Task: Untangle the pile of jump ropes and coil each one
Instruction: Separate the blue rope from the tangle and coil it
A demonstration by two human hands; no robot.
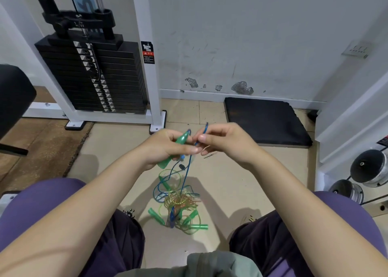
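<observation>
Left hand (168,148) grips green handle (175,149), tip up-right.

Green handle (182,139); blue rope (187,171); black mat (266,121); purple trousers (42,205).

The left hand (168,145) grips a green handle (182,139); the right hand (222,142) pinches a blue rope (187,171). It hangs to the tangled pile (178,205) on the floor (117,150).

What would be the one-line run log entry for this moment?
left hand: grips green handle | right hand: pinches blue rope | tangled rope pile: on floor, not coiled
</observation>
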